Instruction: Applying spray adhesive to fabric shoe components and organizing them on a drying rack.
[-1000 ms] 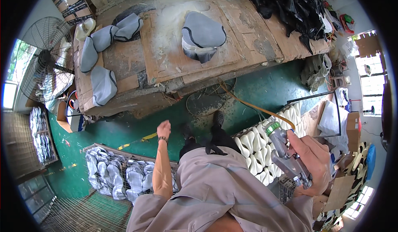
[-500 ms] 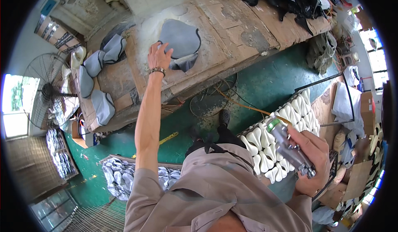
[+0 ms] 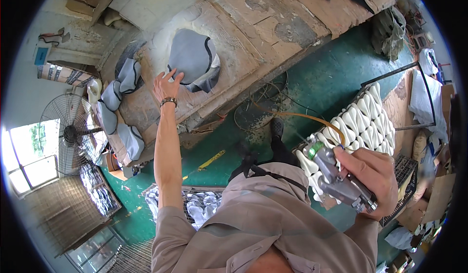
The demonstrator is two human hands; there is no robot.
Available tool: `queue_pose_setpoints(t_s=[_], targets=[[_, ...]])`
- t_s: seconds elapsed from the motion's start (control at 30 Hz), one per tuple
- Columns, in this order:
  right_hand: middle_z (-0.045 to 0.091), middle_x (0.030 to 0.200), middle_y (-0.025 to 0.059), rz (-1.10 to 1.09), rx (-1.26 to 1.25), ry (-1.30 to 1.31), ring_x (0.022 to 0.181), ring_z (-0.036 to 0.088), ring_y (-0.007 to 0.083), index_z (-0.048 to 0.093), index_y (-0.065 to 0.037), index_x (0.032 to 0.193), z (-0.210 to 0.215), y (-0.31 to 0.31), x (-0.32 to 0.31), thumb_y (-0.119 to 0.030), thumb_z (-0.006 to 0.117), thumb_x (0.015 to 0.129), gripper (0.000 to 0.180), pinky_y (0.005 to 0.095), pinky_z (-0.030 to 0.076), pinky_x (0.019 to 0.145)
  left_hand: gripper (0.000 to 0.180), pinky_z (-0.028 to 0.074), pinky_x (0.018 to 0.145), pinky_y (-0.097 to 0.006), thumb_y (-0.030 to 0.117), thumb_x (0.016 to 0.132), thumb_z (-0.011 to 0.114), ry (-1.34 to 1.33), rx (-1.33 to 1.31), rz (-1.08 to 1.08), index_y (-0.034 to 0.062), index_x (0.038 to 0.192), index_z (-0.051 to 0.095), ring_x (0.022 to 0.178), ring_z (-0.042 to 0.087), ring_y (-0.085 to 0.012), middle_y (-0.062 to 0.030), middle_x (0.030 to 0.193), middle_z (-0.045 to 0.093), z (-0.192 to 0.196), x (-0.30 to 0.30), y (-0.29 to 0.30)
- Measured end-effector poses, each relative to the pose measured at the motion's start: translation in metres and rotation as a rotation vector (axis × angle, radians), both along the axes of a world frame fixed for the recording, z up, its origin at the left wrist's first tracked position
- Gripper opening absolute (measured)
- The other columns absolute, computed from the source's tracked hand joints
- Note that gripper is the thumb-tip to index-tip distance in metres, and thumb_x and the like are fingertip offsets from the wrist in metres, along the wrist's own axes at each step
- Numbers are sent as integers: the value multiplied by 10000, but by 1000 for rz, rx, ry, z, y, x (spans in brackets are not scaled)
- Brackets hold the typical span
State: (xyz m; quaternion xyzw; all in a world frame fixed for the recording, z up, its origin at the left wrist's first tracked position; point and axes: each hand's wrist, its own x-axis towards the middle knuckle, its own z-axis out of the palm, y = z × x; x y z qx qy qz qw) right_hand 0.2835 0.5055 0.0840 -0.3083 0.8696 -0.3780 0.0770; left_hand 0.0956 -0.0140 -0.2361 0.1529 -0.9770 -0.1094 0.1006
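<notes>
Head view: our right hand grips a spray gun; our left hand touches the top black-edged fabric piece on the workbench, whether pinching we cannot tell. Clinging layers beneath might lift too.

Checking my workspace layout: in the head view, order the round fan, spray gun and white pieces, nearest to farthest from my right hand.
1. Spray gun: held in the right hand.
2. White pieces: beyond the gun, right side.
3. Round fan: far left.
</notes>
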Motion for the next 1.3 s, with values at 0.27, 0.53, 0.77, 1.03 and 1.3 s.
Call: queue_pose_setpoints(t_s=[0.27,0.53,0.77,1.03,1.3], targets=[[663,795,127,-75,-106,82,612,645,237,618,83,1309,-1,4,-32,-257,779,747,676,334,494,546,450,415,1074,-463,571,789,775,45,-6,92,333,1170,785,1280,542,-281,-101,1306,646,-10,17,11],[678,829,163,-168,-112,24,669,670,253,629,87,1301,10,-1,-49,-341,747,827,650,336,512,582,466,514,944,-426,570,844,739,120,-144,-112,201,1122,799,1033,674,-309,-122,1065,751,-33,0,9],[720,842,171,-228,-243,184,717,718,242,670,97,1244,-38,22,-39,-137,727,848,464,289,546,631,524,493,949,-446,592,829,752,19,-56,-108,238,1216,768,1067,647,-349,-208,1113,710,-50,-14,-32],[723,929,187,-282,-204,94,771,735,283,632,92,1305,-56,45,7,-121,739,846,517,330,573,651,585,482,972,-442,601,830,750,-1,72,-146,182,1239,748,1104,658,-375,-234,1175,712,-54,-12,-18],[698,934,170,-173,-303,13,769,701,332,607,64,1338,-34,41,15,-227,738,814,613,382,548,664,471,550,846,-392,546,935,655,-120,-634,-285,133,1118,788,898,714,-322,-149,1024,766,-43,-13,-135]])
